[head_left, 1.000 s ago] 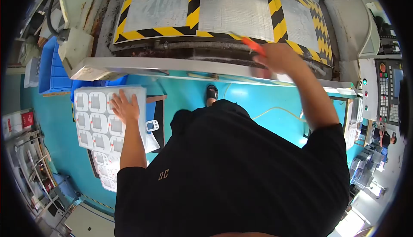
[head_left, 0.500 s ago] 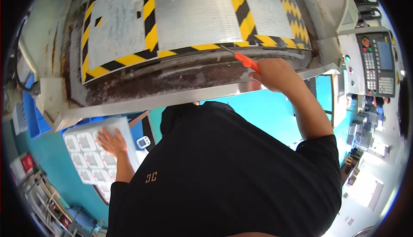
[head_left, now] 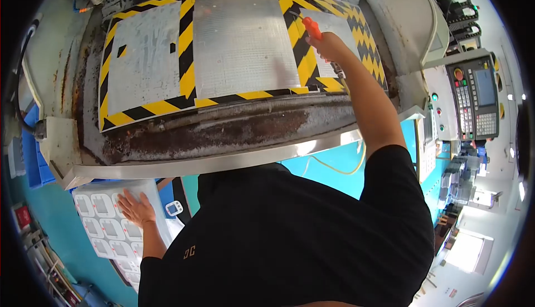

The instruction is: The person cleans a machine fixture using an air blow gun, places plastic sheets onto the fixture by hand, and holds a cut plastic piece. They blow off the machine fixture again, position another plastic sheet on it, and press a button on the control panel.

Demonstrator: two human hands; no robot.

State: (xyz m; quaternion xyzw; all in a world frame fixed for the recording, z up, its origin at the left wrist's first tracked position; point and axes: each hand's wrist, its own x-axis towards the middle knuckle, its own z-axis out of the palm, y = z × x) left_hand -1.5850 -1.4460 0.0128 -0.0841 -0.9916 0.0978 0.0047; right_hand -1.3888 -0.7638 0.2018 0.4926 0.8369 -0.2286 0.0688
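My right hand (head_left: 329, 47) is closed around the handle of an orange air blow gun (head_left: 311, 27). Its thin nozzle points up and left over the right-hand strip of black-and-yellow tape (head_left: 301, 56). A metal fitting shows beneath the hand. Below and to the left, my left hand (head_left: 136, 209) lies with fingers spread over a stack of white trays (head_left: 111, 229) bearing several rounded-square white parts. Whether the palm presses on the parts cannot be seen. A single white part with a dark window (head_left: 174, 208) lies beside the trays.
Metal panels (head_left: 239, 45) edged with hazard tape fill the machine bed. A metal sill (head_left: 223, 165) runs along its front. A yellow hose (head_left: 340, 173) hangs under my right arm. The machine's control panel (head_left: 479, 98) stands at right, and blue bins (head_left: 36, 156) at left.
My right hand has moved up and farther over the bed with the air blow gun. My view has shifted, showing more of the far panels. My left hand stays spread over the trays.
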